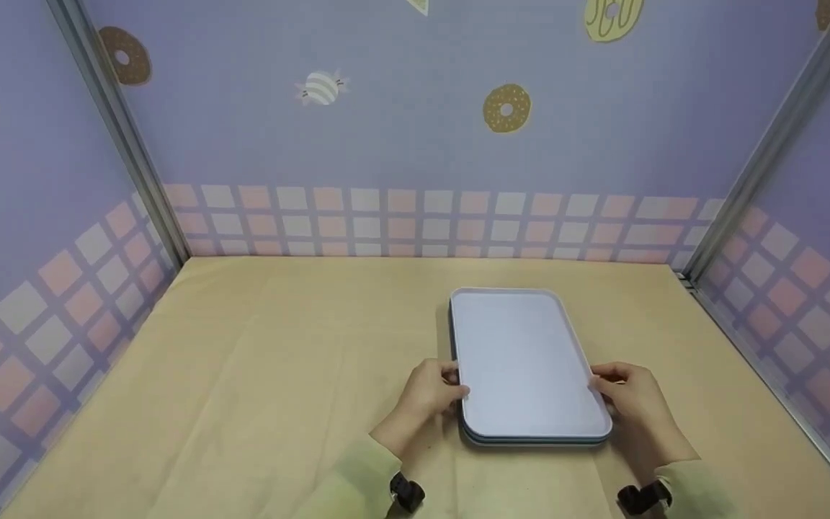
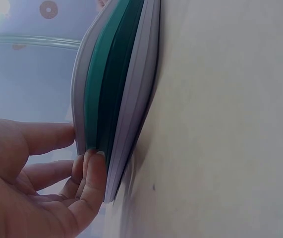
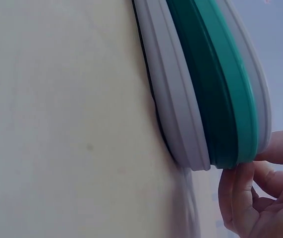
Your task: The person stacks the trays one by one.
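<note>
A stack of rectangular trays lies on the table, topped by a white tray [image 1: 523, 360] with a low raised rim. Under it, the wrist views show green trays [image 2: 101, 94] and, lower still, pale trays [image 3: 173, 94]. My left hand [image 1: 426, 393] holds the stack's left edge near the front, thumb at the top tray's rim and curled fingertips against the green sides. On the opposite edge my right hand [image 1: 627, 396] grips likewise, its thumb on the white rim and its fingers at the green tray. The fingertips are partly hidden in the head view.
A pale yellow cloth covers the table [image 1: 278, 360], stretching left of the stack and behind it. Patterned purple panels [image 1: 400, 144] stand at the back and both sides, with metal posts [image 1: 127, 144] at the corners. Each wrist wears a dark band [image 1: 406, 494].
</note>
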A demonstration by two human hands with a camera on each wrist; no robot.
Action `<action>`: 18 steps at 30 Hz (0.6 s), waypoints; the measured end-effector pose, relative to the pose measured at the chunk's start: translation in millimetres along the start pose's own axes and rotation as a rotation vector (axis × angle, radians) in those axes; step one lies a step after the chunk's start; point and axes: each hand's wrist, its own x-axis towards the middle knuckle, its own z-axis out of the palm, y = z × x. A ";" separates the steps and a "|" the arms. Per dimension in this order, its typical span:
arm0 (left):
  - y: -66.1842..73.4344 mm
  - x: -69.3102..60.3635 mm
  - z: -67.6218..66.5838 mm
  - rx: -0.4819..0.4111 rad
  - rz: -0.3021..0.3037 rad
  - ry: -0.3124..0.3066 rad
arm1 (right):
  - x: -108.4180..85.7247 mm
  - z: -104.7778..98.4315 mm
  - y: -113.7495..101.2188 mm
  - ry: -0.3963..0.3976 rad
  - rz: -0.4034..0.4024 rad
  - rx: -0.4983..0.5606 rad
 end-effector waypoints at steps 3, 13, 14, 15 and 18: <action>-0.7 0.4 -0.3 -0.009 -0.006 0.000 | 1.3 0.0 0.4 -0.014 0.007 0.011; 2.3 1.9 -3.2 0.004 -0.046 -0.037 | 1.9 -0.7 -8.6 -0.024 0.015 -0.097; 2.1 2.4 -4.4 0.007 -0.052 -0.048 | 2.4 -0.7 -11.0 -0.025 0.014 -0.115; 2.0 3.0 -6.2 0.010 -0.059 -0.059 | 3.1 -0.7 -14.1 -0.030 0.015 -0.127; 1.8 6.7 -15.9 0.049 -0.059 -0.072 | 6.9 -3.3 -26.2 -0.055 -0.018 -0.180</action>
